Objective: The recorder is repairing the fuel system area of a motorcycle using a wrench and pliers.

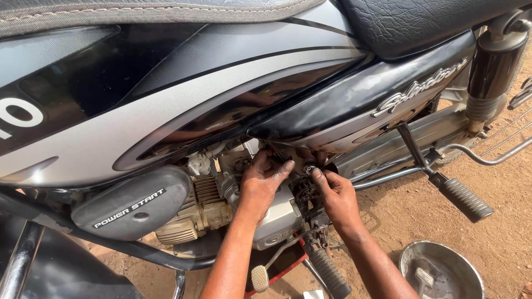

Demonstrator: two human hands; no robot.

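A black and silver motorcycle (166, 105) fills the view, seen from above its side. My left hand (260, 185) reaches into the gap beside the engine (205, 207), fingers curled against parts under the side panel (354, 94). Beside it, my right hand (335, 194) pinches a small metal part (309, 169) between thumb and fingertips, just below the panel's edge. The two hands nearly touch at the fingertips. What the left fingers grip is hidden in the shadow.
A kick lever with a ribbed rubber end (463, 196) sticks out to the right. A round metal bowl (440, 271) holding a small tool sits on the sandy ground at lower right. A rubber footpeg (330, 274) and gear pedal (259, 277) lie below my wrists.
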